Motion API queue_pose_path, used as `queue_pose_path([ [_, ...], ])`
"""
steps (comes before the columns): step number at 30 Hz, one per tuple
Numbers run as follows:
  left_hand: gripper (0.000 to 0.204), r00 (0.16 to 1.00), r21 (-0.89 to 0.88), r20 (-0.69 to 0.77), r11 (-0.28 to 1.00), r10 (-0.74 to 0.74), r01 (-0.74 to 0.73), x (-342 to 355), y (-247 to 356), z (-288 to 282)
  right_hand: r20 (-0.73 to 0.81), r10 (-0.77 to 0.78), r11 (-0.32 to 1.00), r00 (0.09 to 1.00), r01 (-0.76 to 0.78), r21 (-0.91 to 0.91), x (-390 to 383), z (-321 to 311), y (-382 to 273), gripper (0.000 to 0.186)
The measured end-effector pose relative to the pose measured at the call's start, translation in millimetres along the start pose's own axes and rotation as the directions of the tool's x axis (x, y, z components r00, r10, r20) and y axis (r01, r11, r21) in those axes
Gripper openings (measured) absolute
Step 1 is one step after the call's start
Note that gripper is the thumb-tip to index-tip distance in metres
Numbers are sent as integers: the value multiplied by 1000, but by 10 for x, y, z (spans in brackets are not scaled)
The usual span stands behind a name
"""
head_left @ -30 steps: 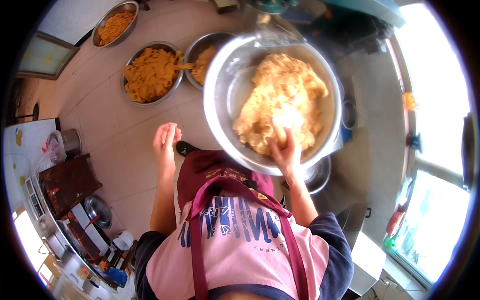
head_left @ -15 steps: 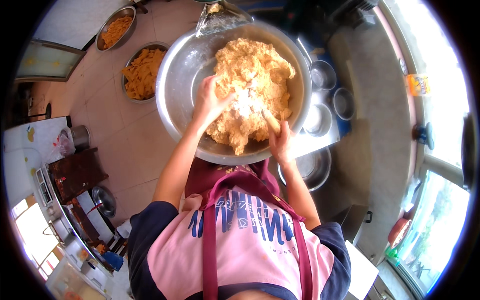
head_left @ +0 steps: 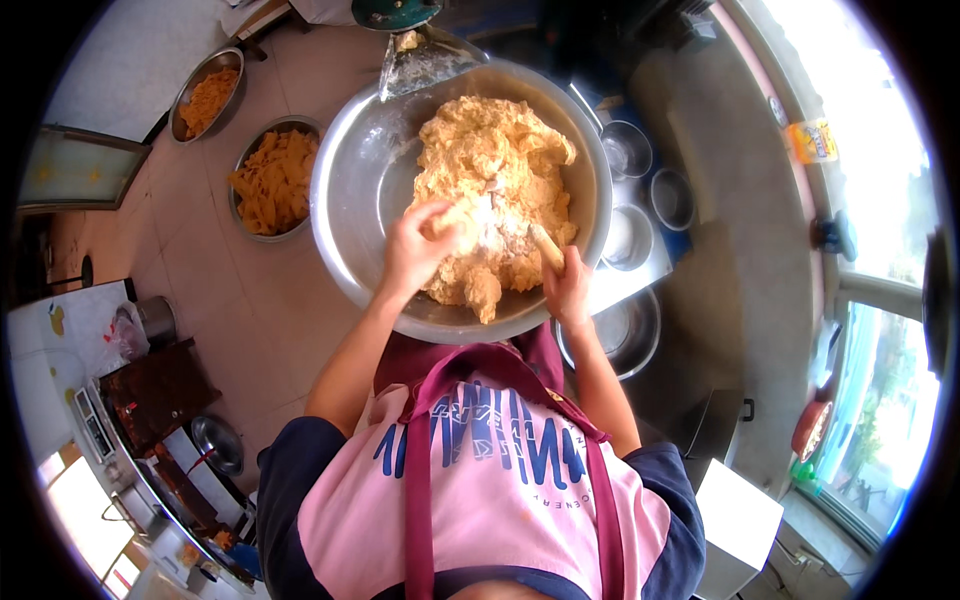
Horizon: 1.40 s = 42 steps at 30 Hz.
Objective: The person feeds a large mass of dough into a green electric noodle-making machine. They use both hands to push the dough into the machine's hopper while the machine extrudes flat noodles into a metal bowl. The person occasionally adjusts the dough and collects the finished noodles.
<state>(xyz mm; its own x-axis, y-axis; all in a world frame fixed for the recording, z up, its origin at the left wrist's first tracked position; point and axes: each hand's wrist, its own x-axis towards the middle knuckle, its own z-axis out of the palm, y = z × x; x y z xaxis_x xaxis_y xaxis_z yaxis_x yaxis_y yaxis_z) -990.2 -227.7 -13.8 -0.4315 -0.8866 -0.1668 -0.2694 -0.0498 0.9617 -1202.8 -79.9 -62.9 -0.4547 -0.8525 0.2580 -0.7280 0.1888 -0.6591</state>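
Observation:
A wide steel bowl (head_left: 350, 180) holds a rough mound of orange-tan dough (head_left: 490, 150) dusted with white powder. My left hand (head_left: 420, 245) is at the bowl's lower left, fingers curled round a lump at the mound's side. My right hand (head_left: 565, 280) grips a pale wooden handle (head_left: 550, 250); its far end is hidden in the dough. A flour-smeared metal piece (head_left: 425, 65) below a green fitting (head_left: 395, 12) hangs over the bowl's back rim.
Bowls of orange strips (head_left: 270, 180) (head_left: 208, 100) stand on the tiled floor at left. Steel pans (head_left: 672, 200) and a larger basin (head_left: 625, 330) are right of my bowl, near a grey counter (head_left: 750, 250) and window. A cluttered stove area (head_left: 160, 390) lies lower left.
My left hand has come from outside the bowl onto the dough. My right hand has shifted from pressing into the dough to gripping the wooden handle. The bowl appears further left in the view.

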Motion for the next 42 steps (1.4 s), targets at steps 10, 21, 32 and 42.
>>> queue_pose_path([
  [10,75,904,926,-79,366,421,-89,1800,252,-183,166,-18,1000,986,19,-6,80,-68,-33,23],
  [21,34,918,714,-245,698,311,-46,441,3,513,247,-498,865,831,456,211,2222,-66,-689,38],
  [32,9,760,716,-515,686,396,127,-843,-418,329,419,-385,758,823,540,-365,3486,1754,-1067,25],
  [42,10,764,630,-561,763,318,145,-914,-511,321,491,-362,686,792,584,-434,3113,1132,-1484,28],
])
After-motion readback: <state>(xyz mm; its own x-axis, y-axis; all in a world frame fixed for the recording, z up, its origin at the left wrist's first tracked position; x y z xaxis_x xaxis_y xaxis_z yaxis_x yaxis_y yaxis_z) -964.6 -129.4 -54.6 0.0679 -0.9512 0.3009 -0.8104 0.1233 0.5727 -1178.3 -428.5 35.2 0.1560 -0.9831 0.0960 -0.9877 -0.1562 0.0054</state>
